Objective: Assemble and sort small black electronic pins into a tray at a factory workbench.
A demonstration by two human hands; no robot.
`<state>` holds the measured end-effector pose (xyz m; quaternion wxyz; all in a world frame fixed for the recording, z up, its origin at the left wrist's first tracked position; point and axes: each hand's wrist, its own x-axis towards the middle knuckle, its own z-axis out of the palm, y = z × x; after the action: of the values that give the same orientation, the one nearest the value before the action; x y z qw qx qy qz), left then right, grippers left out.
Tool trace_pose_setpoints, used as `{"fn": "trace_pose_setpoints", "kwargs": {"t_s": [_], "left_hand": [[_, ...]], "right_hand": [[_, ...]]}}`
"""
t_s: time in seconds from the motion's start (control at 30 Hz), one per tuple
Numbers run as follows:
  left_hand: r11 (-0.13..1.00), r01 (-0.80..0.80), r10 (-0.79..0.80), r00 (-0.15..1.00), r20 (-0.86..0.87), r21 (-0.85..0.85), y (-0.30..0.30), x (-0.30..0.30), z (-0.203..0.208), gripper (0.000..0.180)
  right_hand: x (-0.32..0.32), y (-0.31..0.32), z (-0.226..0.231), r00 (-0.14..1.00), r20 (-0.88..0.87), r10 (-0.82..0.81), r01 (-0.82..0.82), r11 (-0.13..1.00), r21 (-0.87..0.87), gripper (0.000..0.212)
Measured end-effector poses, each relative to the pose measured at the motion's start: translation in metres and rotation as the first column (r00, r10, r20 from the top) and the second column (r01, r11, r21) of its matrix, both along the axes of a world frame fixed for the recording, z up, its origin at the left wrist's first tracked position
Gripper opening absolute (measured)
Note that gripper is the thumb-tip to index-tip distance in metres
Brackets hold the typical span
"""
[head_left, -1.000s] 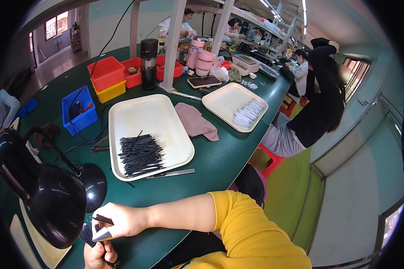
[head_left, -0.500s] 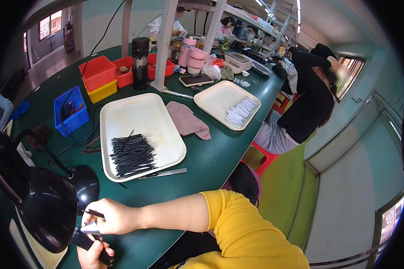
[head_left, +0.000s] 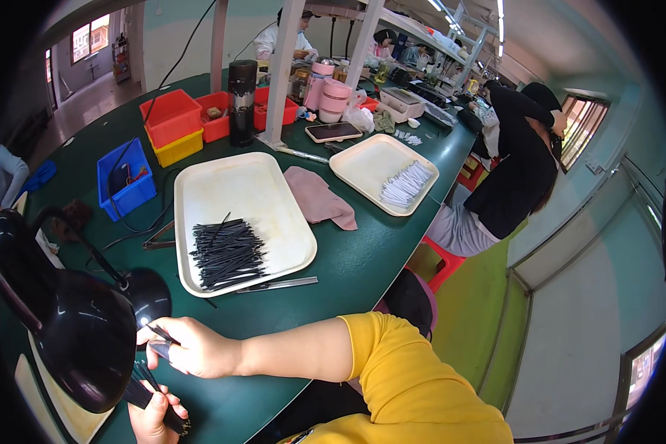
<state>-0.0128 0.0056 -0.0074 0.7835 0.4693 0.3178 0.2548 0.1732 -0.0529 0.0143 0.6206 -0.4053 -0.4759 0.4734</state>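
My left hand [head_left: 154, 419], low in the picture, is closed around a bundle of thin black wire-like pieces [head_left: 145, 392], whose tips fan out above the fingers. Just above it, my right hand [head_left: 196, 348] pinches a thin black wire-like piece [head_left: 163, 334]. Something grey [head_left: 160, 348], perhaps a finger cover or a small tool, shows at its fingers; which of these I cannot tell. The black desk lamp [head_left: 81, 340] partly hides the bundle's left side. Beyond my hands, a cream tray [head_left: 229, 181] carries a heap of similar black pieces [head_left: 228, 255].
A steel ruler-like strip [head_left: 292, 283] lies against the tray. Farther off are a pink cloth [head_left: 318, 198], a second cream tray [head_left: 362, 159] with white pieces [head_left: 407, 185], a phone [head_left: 334, 132], a black bottle [head_left: 242, 103] and a blue bin [head_left: 126, 181]. A co-worker [head_left: 514, 170] sits at right.
My right hand has risen away from the bundle, still pinching a black piece. My left hand stays around the bundle. The whole view has shifted slightly.
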Motion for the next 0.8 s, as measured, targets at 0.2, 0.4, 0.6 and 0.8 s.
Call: {"fn": "trace_pose_setpoints", "kwargs": {"t_s": [0.2, 0.4, 0.6, 0.8], "left_hand": [[0.997, 0.035, -0.031, 0.998, 0.061, -0.062, -0.01, 0.001, 0.017, 0.015], [0.963, 0.254, -0.268, 0.938, 0.219, 0.087, -0.003, 0.005, 0.003, 0.021], [0.967, 0.246, -0.215, 0.928, 0.304, -0.068, -0.001, 0.011, 0.014, 0.016], [0.955, 0.297, -0.282, 0.909, 0.307, -0.001, -0.001, 0.006, 0.006, 0.015]], "right_hand": [[-0.004, 0.005, -0.012, 0.973, -0.181, 0.144, -0.145, 0.989, 0.011, 0.013], [0.011, -0.011, -0.006, 0.958, -0.247, 0.147, -0.153, 0.988, -0.005, 0.026], [0.013, -0.018, -0.025, 0.992, -0.124, 0.012, -0.033, 0.985, -0.167, 0.028], [0.004, -0.016, -0.012, 0.999, 0.005, 0.052, -0.052, 0.999, 0.012, 0.036]]}}
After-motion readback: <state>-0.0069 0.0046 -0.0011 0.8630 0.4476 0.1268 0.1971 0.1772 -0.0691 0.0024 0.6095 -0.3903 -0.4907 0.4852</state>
